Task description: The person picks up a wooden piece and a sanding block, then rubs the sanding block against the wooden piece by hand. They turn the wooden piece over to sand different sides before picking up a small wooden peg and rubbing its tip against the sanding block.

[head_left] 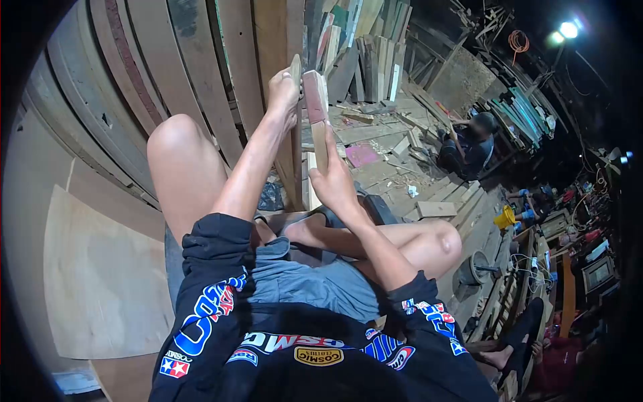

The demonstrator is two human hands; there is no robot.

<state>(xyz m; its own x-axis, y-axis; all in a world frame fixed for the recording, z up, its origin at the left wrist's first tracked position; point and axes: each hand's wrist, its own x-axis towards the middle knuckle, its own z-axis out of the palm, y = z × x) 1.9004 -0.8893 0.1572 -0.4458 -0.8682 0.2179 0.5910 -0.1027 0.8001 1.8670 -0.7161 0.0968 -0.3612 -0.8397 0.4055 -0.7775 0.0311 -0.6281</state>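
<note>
My right hand [333, 185] is closed around the narrow wooden handle of a paddle-like tool [315, 100]. Its thick head has a reddish-brown face and a pale wooden edge, and points away from me. To the left, my left hand [284, 96] is closed, with a thin tan strip of wood [295, 68] showing past its fingers. The tool's head is close beside that strip. Both hands are beyond my bent knees, in front of a row of upright boards [237, 60].
A curved wooden panel [107, 281] stands at my left. Offcuts and scraps [402, 144] litter the floor ahead, with stacked planks [385, 63] behind. Another person [472, 144] sits at the right. A dark bucket [474, 268] and a yellow bucket [506, 216] stand farther right.
</note>
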